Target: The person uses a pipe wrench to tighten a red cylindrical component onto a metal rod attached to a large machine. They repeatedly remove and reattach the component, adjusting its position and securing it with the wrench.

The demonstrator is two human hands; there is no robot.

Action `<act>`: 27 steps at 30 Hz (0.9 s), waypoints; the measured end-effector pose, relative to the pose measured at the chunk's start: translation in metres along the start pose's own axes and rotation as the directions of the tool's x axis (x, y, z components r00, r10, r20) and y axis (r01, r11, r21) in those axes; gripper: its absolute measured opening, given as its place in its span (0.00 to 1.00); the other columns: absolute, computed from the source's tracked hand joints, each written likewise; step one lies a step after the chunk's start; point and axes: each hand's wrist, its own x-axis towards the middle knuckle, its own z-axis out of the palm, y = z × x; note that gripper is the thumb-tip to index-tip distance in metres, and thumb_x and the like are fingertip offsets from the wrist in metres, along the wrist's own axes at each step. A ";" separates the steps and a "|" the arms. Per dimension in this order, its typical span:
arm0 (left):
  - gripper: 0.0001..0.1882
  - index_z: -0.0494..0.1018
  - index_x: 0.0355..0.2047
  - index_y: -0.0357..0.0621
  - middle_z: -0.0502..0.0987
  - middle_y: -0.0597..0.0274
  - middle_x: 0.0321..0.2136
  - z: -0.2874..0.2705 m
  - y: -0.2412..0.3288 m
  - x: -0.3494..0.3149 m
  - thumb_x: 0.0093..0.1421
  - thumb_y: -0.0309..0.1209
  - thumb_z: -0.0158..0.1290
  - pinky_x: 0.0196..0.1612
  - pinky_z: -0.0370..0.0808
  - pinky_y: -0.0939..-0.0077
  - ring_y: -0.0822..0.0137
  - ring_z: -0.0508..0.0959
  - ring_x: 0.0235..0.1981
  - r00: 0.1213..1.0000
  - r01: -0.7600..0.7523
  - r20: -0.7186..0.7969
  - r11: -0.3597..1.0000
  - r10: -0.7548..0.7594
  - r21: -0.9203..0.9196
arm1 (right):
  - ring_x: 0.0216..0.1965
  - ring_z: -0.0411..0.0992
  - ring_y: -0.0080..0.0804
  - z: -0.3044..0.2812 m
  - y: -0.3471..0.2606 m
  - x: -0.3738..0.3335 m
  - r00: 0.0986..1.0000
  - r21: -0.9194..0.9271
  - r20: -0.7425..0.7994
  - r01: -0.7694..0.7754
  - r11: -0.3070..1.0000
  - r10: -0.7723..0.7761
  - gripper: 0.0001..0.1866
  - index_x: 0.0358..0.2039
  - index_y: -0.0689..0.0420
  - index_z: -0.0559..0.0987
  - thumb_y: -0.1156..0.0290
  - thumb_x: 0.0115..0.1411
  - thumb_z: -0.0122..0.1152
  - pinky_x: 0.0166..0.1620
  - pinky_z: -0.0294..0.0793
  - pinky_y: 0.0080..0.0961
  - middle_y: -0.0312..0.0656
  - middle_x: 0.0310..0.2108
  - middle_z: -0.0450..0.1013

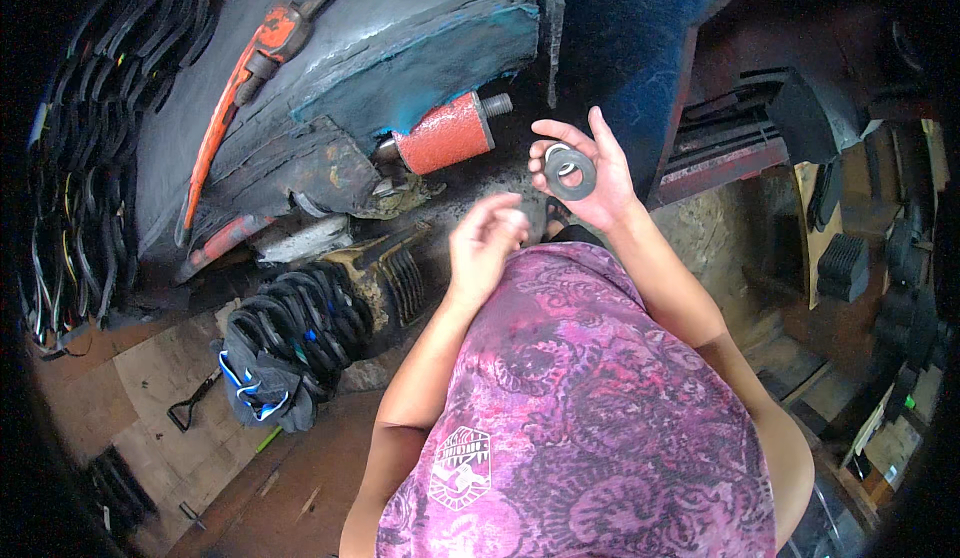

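My right hand (614, 180) is raised in front of the machine, palm up, with thumb and index finger stretched apart. Held against its fingers are round washers: a large dark grey ring (588, 182) and a smaller pale one partly behind it. To the left, my left hand (480, 248) hovers with loosely bent fingers, and nothing shows in it. Just beyond both hands, a red, rough-surfaced sanding drum (446, 135) lies tilted on the machine. Its threaded shaft end (497, 105) points right, toward my right hand, with no washer or nut visible on it.
An orange pipe wrench (240, 88) lies on the grey machine housing (400, 18). Stacked black curved pieces (100, 158) stand at the far left, and more black pieces (300, 318) sit below the machine beside a dark cloth (262, 388). Shelving with dark parts (845, 268) stands right.
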 end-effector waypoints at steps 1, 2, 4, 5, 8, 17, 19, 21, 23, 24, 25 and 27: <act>0.18 0.74 0.50 0.44 0.77 0.65 0.27 0.006 0.005 0.003 0.59 0.32 0.58 0.25 0.74 0.76 0.71 0.77 0.24 0.924 -0.383 0.107 0.885 0.368 0.264 | 0.38 0.75 0.39 0.004 0.000 0.000 1.000 0.010 0.006 0.012 1.000 -0.012 0.38 0.50 0.62 0.73 0.37 0.65 0.35 0.43 0.76 0.36 0.49 0.37 0.75; 0.20 0.73 0.51 0.45 0.75 0.65 0.25 0.009 0.012 0.005 0.58 0.31 0.58 0.25 0.74 0.74 0.70 0.76 0.24 0.876 -0.476 0.176 0.751 0.448 0.458 | 0.39 0.75 0.40 0.008 0.000 0.000 1.000 0.019 0.010 0.024 1.000 -0.025 0.38 0.50 0.62 0.73 0.37 0.66 0.34 0.44 0.77 0.37 0.49 0.36 0.75; 0.23 0.73 0.52 0.46 0.72 0.66 0.22 0.014 0.025 0.014 0.54 0.29 0.60 0.23 0.74 0.71 0.68 0.76 0.22 0.749 -0.616 0.408 0.320 0.523 0.720 | 0.39 0.75 0.42 0.016 0.001 -0.001 0.997 0.069 0.072 0.021 0.997 -0.026 0.37 0.51 0.63 0.72 0.39 0.67 0.32 0.47 0.76 0.39 0.49 0.36 0.75; 0.26 0.74 0.51 0.48 0.67 0.64 0.21 0.019 0.029 0.019 0.48 0.28 0.60 0.23 0.75 0.70 0.64 0.75 0.22 0.721 -0.633 0.449 0.238 0.528 0.737 | 0.39 0.75 0.43 0.020 0.002 -0.002 0.995 0.088 0.099 0.013 0.996 -0.022 0.37 0.51 0.63 0.72 0.39 0.67 0.32 0.48 0.75 0.40 0.49 0.36 0.75; 0.26 0.74 0.50 0.47 0.67 0.66 0.21 0.025 0.037 0.025 0.48 0.28 0.60 0.24 0.75 0.71 0.65 0.75 0.23 0.628 -0.677 0.502 0.098 0.594 0.730 | 0.41 0.75 0.44 0.027 0.001 -0.004 0.990 0.103 0.142 0.012 0.995 -0.027 0.38 0.48 0.63 0.74 0.39 0.68 0.30 0.51 0.75 0.43 0.49 0.35 0.75; 0.13 0.73 0.44 0.33 0.76 0.57 0.26 0.017 0.032 0.008 0.64 0.31 0.53 0.24 0.74 0.80 0.71 0.76 0.23 0.973 -0.204 -0.100 0.977 0.209 0.061 | 0.28 0.69 0.20 0.012 0.017 -0.011 0.935 -0.431 -0.220 0.164 0.887 -0.280 0.16 0.44 0.55 0.77 0.57 0.68 0.50 0.32 0.72 0.22 0.34 0.29 0.72; 0.14 0.73 0.42 0.31 0.76 0.60 0.25 0.016 0.031 0.007 0.68 0.32 0.48 0.23 0.74 0.82 0.74 0.75 0.21 0.995 -0.069 -0.087 0.963 0.047 -0.262 | 0.28 0.69 0.20 0.004 0.023 -0.026 0.893 -0.667 -0.198 0.179 0.723 -0.405 0.15 0.48 0.53 0.77 0.60 0.68 0.51 0.30 0.70 0.19 0.33 0.30 0.72; 0.14 0.73 0.42 0.31 0.76 0.60 0.25 0.015 0.033 0.007 0.68 0.32 0.48 0.22 0.73 0.82 0.74 0.75 0.21 0.995 -0.062 -0.093 0.969 0.040 -0.240 | 0.26 0.69 0.23 -0.003 0.029 -0.040 0.811 -0.875 -0.043 0.251 0.414 -0.583 0.19 0.54 0.48 0.75 0.70 0.63 0.58 0.28 0.71 0.19 0.36 0.37 0.73; 0.14 0.74 0.42 0.31 0.76 0.60 0.24 0.015 0.034 0.006 0.68 0.32 0.48 0.22 0.73 0.82 0.74 0.76 0.21 0.995 -0.062 -0.087 0.968 0.042 -0.242 | 0.27 0.71 0.27 -0.009 0.030 -0.052 0.671 -0.943 0.326 0.283 -0.177 -0.666 0.22 0.54 0.45 0.76 0.72 0.58 0.63 0.30 0.74 0.21 0.40 0.41 0.72; 0.14 0.74 0.42 0.31 0.76 0.60 0.24 0.015 0.035 0.006 0.68 0.32 0.48 0.22 0.73 0.82 0.74 0.76 0.21 0.996 -0.059 -0.085 0.967 0.039 -0.250 | 0.28 0.72 0.29 -0.010 0.029 -0.055 0.585 -0.852 0.512 0.255 -0.457 -0.629 0.24 0.53 0.43 0.77 0.74 0.55 0.65 0.30 0.75 0.22 0.42 0.43 0.71; 0.14 0.74 0.42 0.31 0.76 0.60 0.24 0.015 0.036 0.005 0.68 0.32 0.48 0.21 0.73 0.82 0.73 0.76 0.21 0.997 -0.055 -0.072 0.965 0.038 -0.258 | 0.30 0.74 0.35 -0.010 0.029 -0.056 0.558 -0.809 0.580 0.308 -0.501 -0.593 0.28 0.52 0.36 0.78 0.74 0.49 0.69 0.32 0.77 0.24 0.46 0.50 0.69; 0.13 0.74 0.41 0.31 0.75 0.60 0.24 0.016 0.036 0.005 0.68 0.32 0.48 0.21 0.73 0.81 0.73 0.76 0.21 0.998 -0.013 -0.061 0.956 -0.005 -0.293 | 0.31 0.74 0.35 -0.009 0.027 -0.054 0.506 -0.701 0.704 0.386 -0.599 -0.498 0.29 0.51 0.35 0.78 0.74 0.48 0.70 0.31 0.77 0.25 0.46 0.50 0.69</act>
